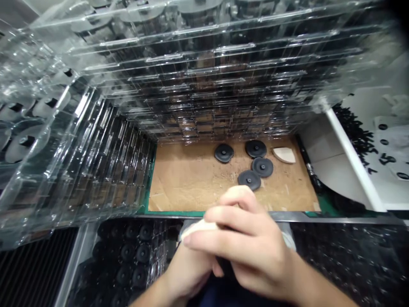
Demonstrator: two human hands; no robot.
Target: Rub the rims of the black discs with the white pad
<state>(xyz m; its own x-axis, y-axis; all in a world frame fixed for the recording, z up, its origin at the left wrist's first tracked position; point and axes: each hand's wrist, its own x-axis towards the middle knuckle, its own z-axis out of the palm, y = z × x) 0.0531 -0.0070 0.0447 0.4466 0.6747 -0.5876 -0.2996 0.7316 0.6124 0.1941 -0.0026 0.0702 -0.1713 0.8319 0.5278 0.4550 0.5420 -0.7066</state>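
Note:
Close together at the front edge of the bench are my left hand (188,270) and my right hand (255,243). The right one lies over the left, its fingers bent across a pale white piece (201,227) that shows only in part. My left hand is closed beneath, mostly covered, and what it holds is hidden. A dark patch shows under my right palm, too unclear to name. Just beyond my fingers, several round black discs with small central studs (249,180) lie on a brown cardboard sheet (182,179). A cream wedge-shaped pad (284,154) lies to their right.
Tall stacks of clear plastic trays stand behind (204,85) and at left (96,140). A white bin (358,157) at right holds small black parts (354,132). A black pen-like tool (309,166) lies beside the cardboard. Below left sits a tray of black discs (128,251).

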